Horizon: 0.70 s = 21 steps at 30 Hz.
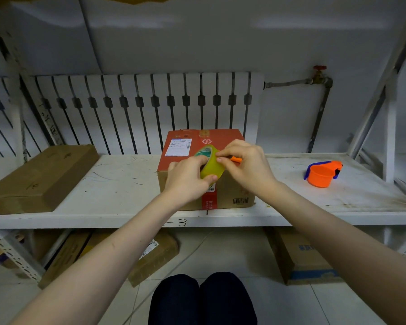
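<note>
A roll of yellowish clear packing tape (212, 165) is held upright above a red-topped cardboard box (230, 191) standing on the white shelf (117, 184). My left hand (185, 177) grips the roll from the left, thumb on its lower rim and fingers through its core. My right hand (243, 164) pinches at the tape's outer surface near the top of the roll. A small orange object (235, 158) shows just behind my right hand; what it is cannot be told.
An orange and blue tape dispenser (322, 173) lies on the shelf to the right. A flat brown carton (40, 177) sits at the shelf's left end. More cardboard boxes (300, 256) lie on the tiled floor below. My knees (202, 299) are at the bottom.
</note>
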Tool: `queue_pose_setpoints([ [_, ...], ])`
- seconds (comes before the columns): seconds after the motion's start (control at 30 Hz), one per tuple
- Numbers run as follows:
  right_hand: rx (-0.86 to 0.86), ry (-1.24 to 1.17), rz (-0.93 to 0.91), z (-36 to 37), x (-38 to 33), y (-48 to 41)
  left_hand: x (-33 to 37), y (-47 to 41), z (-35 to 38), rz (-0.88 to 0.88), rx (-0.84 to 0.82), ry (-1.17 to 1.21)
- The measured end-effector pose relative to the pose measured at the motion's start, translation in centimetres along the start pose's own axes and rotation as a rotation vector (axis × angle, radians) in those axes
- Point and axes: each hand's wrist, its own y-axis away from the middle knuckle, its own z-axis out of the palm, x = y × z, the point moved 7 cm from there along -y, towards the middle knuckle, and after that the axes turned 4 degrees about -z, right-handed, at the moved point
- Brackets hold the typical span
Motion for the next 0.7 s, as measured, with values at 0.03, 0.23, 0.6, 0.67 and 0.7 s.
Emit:
queue_pose_setpoints([
  [0.03,0.0,0.01,-0.005,0.0,-0.1,0.0,0.0,-0.1,0.0,0.002,-0.005,-0.007],
  [0.23,-0.023,0.177,-0.079,0.1,-0.8,0.0,0.2,-0.5,0.3,0.012,-0.047,-0.051],
  [0.6,-0.16,0.121,0.088,2.4,1.1,-0.3,-0.6,-1.7,0.1,0.079,-0.015,-0.079],
  [0.67,-0.177,0.021,0.137,3.0,1.2,-0.5,-1.2,-2.5,0.0,0.096,-0.016,-0.078],
  [0.7,-0.179,-0.027,0.146,3.1,1.1,-0.8,-1.5,-3.0,-0.2,0.106,-0.02,-0.058],
])
